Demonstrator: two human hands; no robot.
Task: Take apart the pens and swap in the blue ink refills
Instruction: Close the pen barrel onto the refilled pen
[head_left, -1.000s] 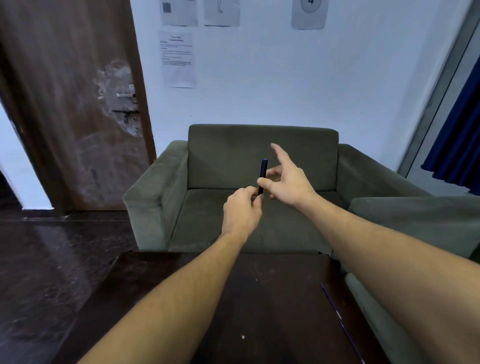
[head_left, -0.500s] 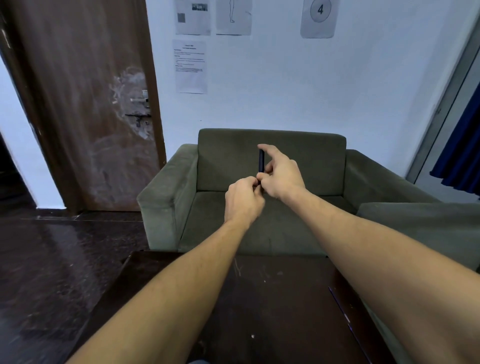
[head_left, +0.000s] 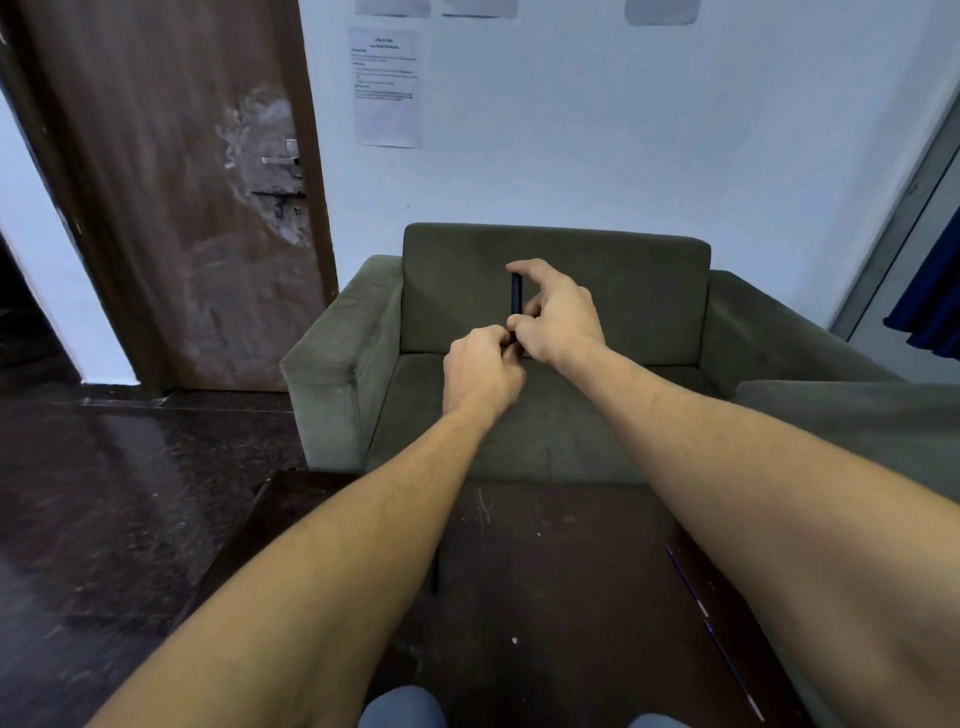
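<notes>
Two hands: both work on one slim dark-blue plastic pen (head_left: 516, 301), held upright in the air above the dark brown wooden table (head_left: 545, 571)
Left hand (head_left: 480, 376): fingers curled tight around the pen's lower end, which is hidden inside the grip
Right hand (head_left: 558, 317): thumb and lower fingers pinch the barrel just above the left hand, and the index finger (head_left: 524, 268) hooks over the top end
Contact: the two hands touch each other at the pen's middle
Pen place: in front of the olive-green fabric armchair (head_left: 550, 291) as seen from the head, beyond the table's far edge
Step in hand: judged to be twisting or pulling the barrel apart at its joint; no gap shows between the halves
Done so far: nothing that can be confirmed; the pen looks whole and no loose part shows on the table
Thin blue rods (head_left: 696, 597): lying on the table near its right edge, beside the right forearm; possibly the blue refills, too thin to be sure
Dark stick (head_left: 435, 571): a short dark stick peeks out by the left forearm on the table; whether it is another pen cannot be told
Left to do: open this pen, draw out its old refill, slide in a blue one, close it, then repeat for the other pens
Risk: a small spring or tip could drop to the dark polished floor (head_left: 104, 493) left of the table
</notes>
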